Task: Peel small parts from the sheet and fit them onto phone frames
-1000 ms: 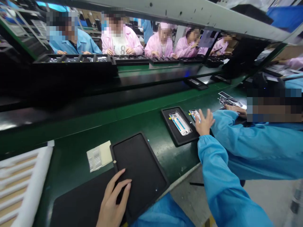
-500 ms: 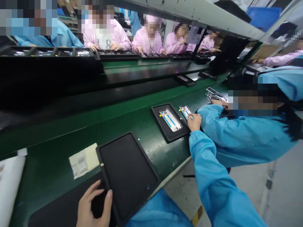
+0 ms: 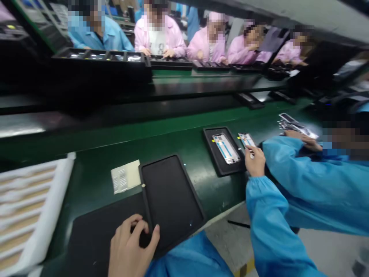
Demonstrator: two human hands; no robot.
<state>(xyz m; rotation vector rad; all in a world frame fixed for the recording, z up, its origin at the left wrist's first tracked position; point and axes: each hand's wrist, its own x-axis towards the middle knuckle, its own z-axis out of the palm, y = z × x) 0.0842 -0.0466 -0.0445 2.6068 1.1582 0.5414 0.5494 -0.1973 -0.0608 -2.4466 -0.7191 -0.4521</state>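
My left hand (image 3: 131,246) is at the near edge of the green belt, fingers curled over the near left corner of an empty black tray (image 3: 173,196), thumb resting on its rim. My right hand (image 3: 255,162), in a blue sleeve, reaches far right and pinches the near end of a phone frame (image 3: 246,139) lying on the belt. Just left of it, a smaller black tray (image 3: 211,148) holds another phone frame (image 3: 226,149).
A black mat (image 3: 98,231) lies under my left hand, a paper label (image 3: 126,176) beside the tray, white foam racks (image 3: 25,207) at far left. A co-worker in blue leans in at right, a hand (image 3: 301,139) on loose parts. Several people sit across the line.
My right hand went from spread fingers above the phone frame to pinching its near end. My left hand slid to the tray's near corner and curled round it. The view swung.
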